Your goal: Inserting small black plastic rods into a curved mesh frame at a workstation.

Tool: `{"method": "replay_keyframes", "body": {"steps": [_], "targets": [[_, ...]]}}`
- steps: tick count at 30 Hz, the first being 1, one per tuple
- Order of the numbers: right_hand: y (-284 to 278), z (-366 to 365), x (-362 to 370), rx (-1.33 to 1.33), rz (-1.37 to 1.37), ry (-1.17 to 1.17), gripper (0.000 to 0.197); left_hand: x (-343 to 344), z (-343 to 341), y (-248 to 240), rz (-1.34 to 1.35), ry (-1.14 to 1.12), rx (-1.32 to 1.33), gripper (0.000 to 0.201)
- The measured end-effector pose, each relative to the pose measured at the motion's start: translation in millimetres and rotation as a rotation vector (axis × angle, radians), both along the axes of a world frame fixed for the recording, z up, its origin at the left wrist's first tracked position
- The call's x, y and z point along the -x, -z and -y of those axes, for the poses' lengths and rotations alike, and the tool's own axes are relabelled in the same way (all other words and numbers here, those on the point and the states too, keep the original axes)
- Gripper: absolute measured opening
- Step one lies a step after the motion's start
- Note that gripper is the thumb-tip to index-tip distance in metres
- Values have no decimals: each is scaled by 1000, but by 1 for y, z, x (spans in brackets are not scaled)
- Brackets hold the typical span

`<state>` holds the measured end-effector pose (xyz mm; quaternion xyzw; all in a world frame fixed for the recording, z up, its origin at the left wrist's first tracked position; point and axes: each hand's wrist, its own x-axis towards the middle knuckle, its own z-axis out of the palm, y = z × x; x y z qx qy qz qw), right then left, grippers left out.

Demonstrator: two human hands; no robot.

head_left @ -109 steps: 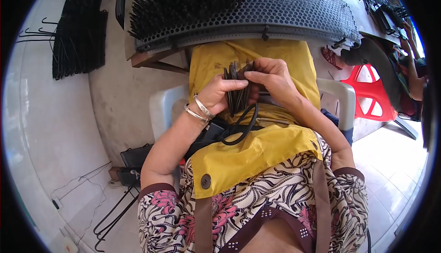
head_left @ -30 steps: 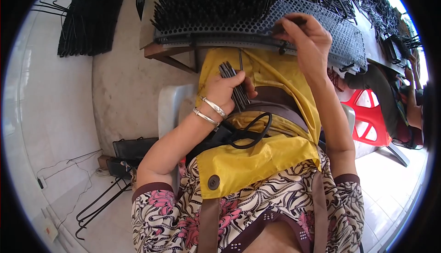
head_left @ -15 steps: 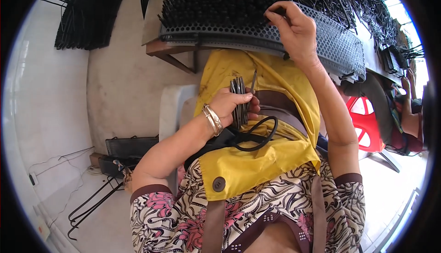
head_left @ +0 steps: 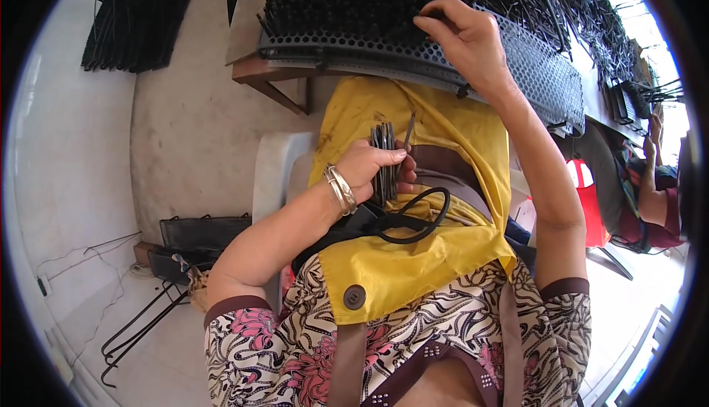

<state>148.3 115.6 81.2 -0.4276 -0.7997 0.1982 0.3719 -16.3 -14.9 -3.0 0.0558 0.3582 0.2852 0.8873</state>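
Over my lap, my left hand [head_left: 377, 170] is wrapped round a bundle of thin dark strips [head_left: 383, 157]. One strip leans out to the right of the bundle, near the thumb. My right hand [head_left: 467, 38] reaches over the front of a perforated metal tray [head_left: 347, 54], thumb and fingers pinched together. Whatever lies between those fingertips is too small and dark to make out. Beside the fingertips, a dense mass of black upright pieces [head_left: 332, 4] fills the tray.
A yellow apron [head_left: 413, 274] covers my lap, with a black cord loop [head_left: 436, 219] on it. Loose black strips [head_left: 517, 1] pile up at the back right. Another person's arm [head_left: 653, 185] shows at the right, near a red chair [head_left: 587, 215]. Black racks [head_left: 203, 233] stand lower left.
My right hand has shifted slightly left along the black pieces, still pinched. The left hand keeps its hold on the bundle, and the whole view has shifted a little.
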Motion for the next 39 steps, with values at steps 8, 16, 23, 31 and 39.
{"method": "replay_keyframes", "body": {"steps": [8,16,23,31,39], "targets": [[7,-8,5,-80,-84,60,14,2,-2,4,4,19,-21,14],[9,-20,10,-407,50,-80,12,3,-5,2,-9,41,-37,16],[13,-15,9,-568,384,-73,16,5,-7,0,5,3,-57,19],[40,89,-4,355,-191,161,24,2,-5,-9,59,-42,-121,22],[50,122,-3,1209,-659,-46,13,-5,0,-15,31,111,-262,24]]}}
